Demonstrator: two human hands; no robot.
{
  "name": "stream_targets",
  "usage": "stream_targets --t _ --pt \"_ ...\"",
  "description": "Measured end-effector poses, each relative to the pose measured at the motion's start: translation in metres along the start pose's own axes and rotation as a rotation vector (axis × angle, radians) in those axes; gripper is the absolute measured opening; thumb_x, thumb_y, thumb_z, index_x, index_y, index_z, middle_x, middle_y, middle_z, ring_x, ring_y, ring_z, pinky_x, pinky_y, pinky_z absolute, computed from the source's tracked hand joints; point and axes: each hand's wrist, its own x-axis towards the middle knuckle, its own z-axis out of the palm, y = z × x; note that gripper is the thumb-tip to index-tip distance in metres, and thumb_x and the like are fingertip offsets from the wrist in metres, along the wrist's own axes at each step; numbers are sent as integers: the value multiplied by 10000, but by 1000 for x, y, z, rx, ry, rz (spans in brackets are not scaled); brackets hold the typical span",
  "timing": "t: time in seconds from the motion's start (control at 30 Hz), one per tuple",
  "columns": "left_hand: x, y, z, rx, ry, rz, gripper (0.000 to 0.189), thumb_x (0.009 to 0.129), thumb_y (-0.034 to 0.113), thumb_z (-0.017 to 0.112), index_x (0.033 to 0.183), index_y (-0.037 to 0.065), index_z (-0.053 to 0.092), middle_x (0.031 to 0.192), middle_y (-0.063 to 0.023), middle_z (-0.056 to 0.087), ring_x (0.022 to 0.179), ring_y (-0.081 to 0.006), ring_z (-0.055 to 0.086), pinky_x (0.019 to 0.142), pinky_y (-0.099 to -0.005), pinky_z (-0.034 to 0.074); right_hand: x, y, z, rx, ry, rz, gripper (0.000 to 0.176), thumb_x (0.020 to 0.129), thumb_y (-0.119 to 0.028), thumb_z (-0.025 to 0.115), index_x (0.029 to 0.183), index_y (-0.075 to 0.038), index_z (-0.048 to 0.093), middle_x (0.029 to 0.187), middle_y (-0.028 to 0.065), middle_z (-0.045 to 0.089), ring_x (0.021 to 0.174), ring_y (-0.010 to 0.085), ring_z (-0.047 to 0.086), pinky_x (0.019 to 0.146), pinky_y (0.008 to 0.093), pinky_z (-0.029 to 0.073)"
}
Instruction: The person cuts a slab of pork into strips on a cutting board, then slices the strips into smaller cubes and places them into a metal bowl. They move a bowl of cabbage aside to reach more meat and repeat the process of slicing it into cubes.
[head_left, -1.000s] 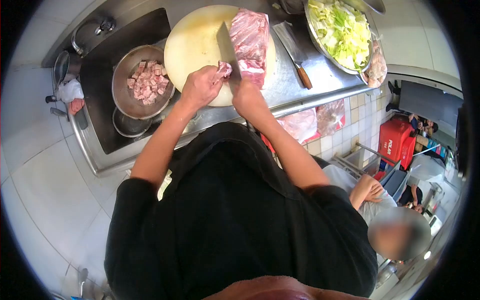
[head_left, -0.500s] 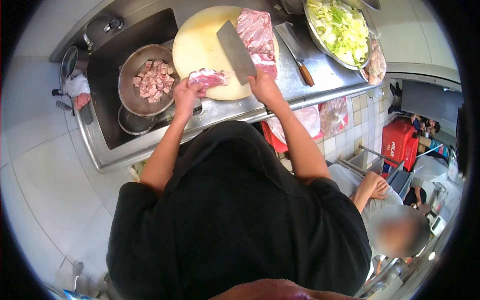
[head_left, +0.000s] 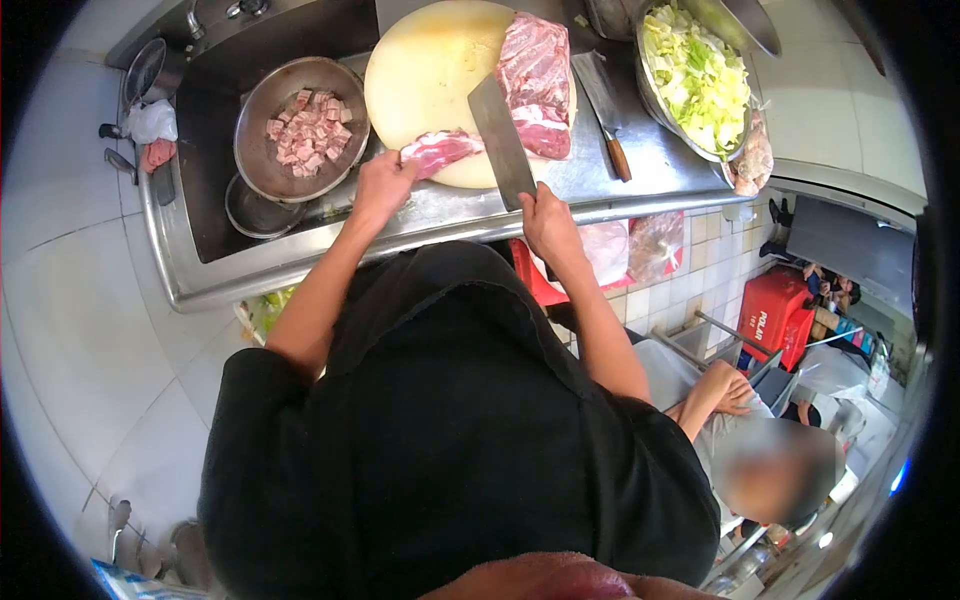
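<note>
My left hand (head_left: 386, 184) grips the near-left end of a strip of raw meat (head_left: 442, 152), which lies across the front of the round cutting board (head_left: 425, 70). In my right hand (head_left: 548, 220) is the handle of a cleaver (head_left: 502, 140); its broad blade stands between the strip and a large slab of raw meat (head_left: 535, 75) on the board's right side. Left of the board, a round metal bowl (head_left: 247, 150) holds pink meat cubes (head_left: 308, 135).
A knife (head_left: 612, 140) with a wooden handle lies right of the board. Beyond it stands a bowl of chopped cabbage (head_left: 695, 80). The bowl of cubes sits over the sink (head_left: 207, 215). Behind me on the right, a person (head_left: 715, 395) is near a red cooler (head_left: 775, 315).
The camera view has shifted. The strip now lies turned and flatter, fuller in view beside my left hand. The cleaver blade has come lower and more upright, apart from the strip's left end.
</note>
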Motion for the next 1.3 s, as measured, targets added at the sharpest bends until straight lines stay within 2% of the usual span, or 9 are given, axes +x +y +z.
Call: stream_targets --t 0.33,0.43,0.5,0.67,0.77,0.93,1.03,1.1,1.3 --pt "-10 21 3 -87 -81 -161 371 967 292 692 889 -71 668 749 -123 695 543 -166 652 491 -317 541 -24 -95 -83 358 397 -153 238 1050 -218 584 1104 12 568 842 343 662 803 551 647 669 577 507" --pt "-5 15 6 -122 -70 -166 363 964 279 696 876 -73 667 732 -128 691 534 -171 654 488 -319 540 -27 -62 -22 218 423 -197 277 1055 -238 563 1122 31 567 843 346 668 812 543 661 680 573 523" --pt "-9 18 6 -145 -50 -172 353 962 268 700 874 -72 668 714 -127 689 531 -173 656 488 -327 540 -21 -17 33 -183 -101 31 385 1051 -291 537 1104 89 571 863 375 673 843 534 684 764 604 533" --pt "-15 12 10 -64 -39 -133 353 944 294 700 829 -38 673 660 -151 693 535 -194 693 535 -359 554 2 -15 -27 146 -196 166 404 1053 -348 553 1023 48 627 914 365 664 954 550 650 821 604 485" --pt "-8 9 8 -89 -36 -153 370 925 326 716 803 -19 660 667 -151 700 548 -207 712 552 -363 564 3 -21 -23 2 52 -20 379 1065 -324 540 1014 44 615 873 370 649 889 550 652 774 591 492" --pt "-7 5 14 -112 -8 -164 379 925 336 718 788 -10 646 685 -133 701 549 -202 710 549 -357 562 -17 -88 -87 383 263 -15 270 1075 -238 548 990 18 572 718 288 630 738 505 658 621 536 496" --pt "-8 8 14 -117 -11 -211 368 922 329 717 814 -19 662 700 -132 706 552 -203 711 554 -356 564 -19 -56 -27 302 551 -239 222 1063 -204 556 1022 14 567 725 286 648 742 492 677 605 535 504" --pt "-13 12 12 -128 7 -179 354 929 310 710 808 -20 668 676 -141 700 534 -197 695 543 -348 557 -25 -18 20 -235 -22 34 289 1058 -252 536 1032 32 582 848 359 671 842 556 662 735 635 500" --pt "-9 11 15 -91 18 -63 398 920 364 693 814 -20 689 626 -147 682 554 -223 716 583 -369 565 -7 -8 -6 -38 18 53 381 1061 -324 529 1038 47 614 919 389 659 967 589 622 839 627 495"
